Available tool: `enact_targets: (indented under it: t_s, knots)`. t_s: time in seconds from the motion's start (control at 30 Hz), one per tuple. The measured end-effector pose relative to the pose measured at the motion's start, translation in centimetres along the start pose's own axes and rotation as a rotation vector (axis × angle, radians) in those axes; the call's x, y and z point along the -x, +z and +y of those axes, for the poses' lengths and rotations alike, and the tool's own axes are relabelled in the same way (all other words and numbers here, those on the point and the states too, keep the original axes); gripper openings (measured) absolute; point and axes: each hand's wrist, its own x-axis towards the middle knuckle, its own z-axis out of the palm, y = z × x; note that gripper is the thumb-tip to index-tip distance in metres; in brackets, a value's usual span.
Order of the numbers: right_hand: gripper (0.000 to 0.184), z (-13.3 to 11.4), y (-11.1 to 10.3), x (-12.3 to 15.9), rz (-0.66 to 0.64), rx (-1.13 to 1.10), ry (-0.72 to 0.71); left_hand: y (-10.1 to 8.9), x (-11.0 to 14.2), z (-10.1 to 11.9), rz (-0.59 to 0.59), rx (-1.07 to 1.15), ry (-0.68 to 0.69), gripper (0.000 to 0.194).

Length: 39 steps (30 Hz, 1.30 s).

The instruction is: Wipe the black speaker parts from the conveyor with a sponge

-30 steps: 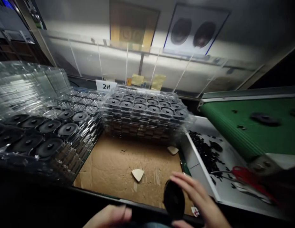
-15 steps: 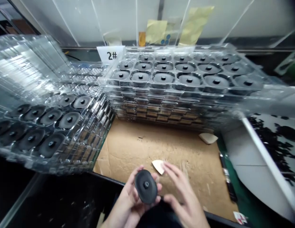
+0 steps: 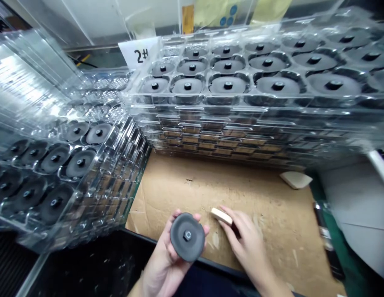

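My left hand (image 3: 165, 264) cradles a black round disc (image 3: 187, 237) on its palm and fingers, with a small central stud facing up. My right hand (image 3: 246, 235) pinches a cream wedge-shaped piece (image 3: 221, 216) between thumb and fingers, just above the cardboard sheet (image 3: 192, 189). A second cream wedge (image 3: 295, 180) lies on the cardboard at the far right, out of reach of the fingers. The hands are a short way apart.
Stacks of clear plastic trays (image 3: 229, 119) holding black discs fill the back, and a second stack (image 3: 95, 198) stands at the left. A "2#" label (image 3: 137, 54) sits behind them. A white-walled bin (image 3: 355, 206) lies to the right.
The cream wedge that lay on the cardboard is now pinched in my right hand. The black disc has turned its stud upward, and the view has tilted down and closer to the trays.
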Motion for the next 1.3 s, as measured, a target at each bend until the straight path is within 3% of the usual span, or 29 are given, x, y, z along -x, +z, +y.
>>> enact_targets:
  t_s: [0.27,0.4,0.43,0.57,0.67,0.8,0.9,1.03,1.13,1.23,1.3]
  knots:
    - [0.028,-1.1,-0.1,1.3,0.003,-0.125,0.068,0.6,0.1,-0.1,-0.040,-0.099,0.000,0.049]
    - [0.029,-2.9,-2.3,1.6,0.111,-0.160,0.118,1.0,-0.1,-0.5,-0.047,-0.174,-0.084,0.047]
    - [0.034,-3.6,-3.0,1.8,0.101,-0.191,0.083,0.9,-0.2,-0.8,-0.032,-0.204,-0.121,0.049]
    - [0.089,-5.7,-4.6,3.0,-0.123,-0.272,-0.127,0.4,-0.7,-2.1,0.046,-0.303,-0.340,0.049]
    - [0.081,-6.1,-4.6,4.1,-0.195,-0.298,-0.026,0.1,-1.0,-3.6,0.060,-0.341,-0.480,0.051]
    - [0.071,-5.8,-4.7,6.4,-0.115,-0.383,0.140,0.0,-1.1,-5.7,-0.002,-0.372,-0.529,0.054]
    - [0.062,-4.1,-5.4,8.8,0.107,-0.249,0.277,-0.4,-0.9,-6.7,-0.055,-0.371,-0.547,0.055]
    - [0.047,1.0,-8.2,12.4,0.478,0.032,0.494,-1.4,-0.5,-6.8,0.025,-0.409,-0.582,0.040]
    - [0.061,5.7,-11.4,14.7,0.690,0.168,0.623,-2.0,-0.2,-6.5,0.093,-0.405,-0.568,0.036]
    - [0.076,9.7,-13.6,15.5,0.817,0.243,0.715,-2.1,-0.1,-6.6,0.138,-0.384,-0.560,0.033]
    - [0.068,11.7,-13.9,15.2,0.843,0.255,0.752,-1.9,0.0,-6.7,0.137,-0.375,-0.558,0.032]
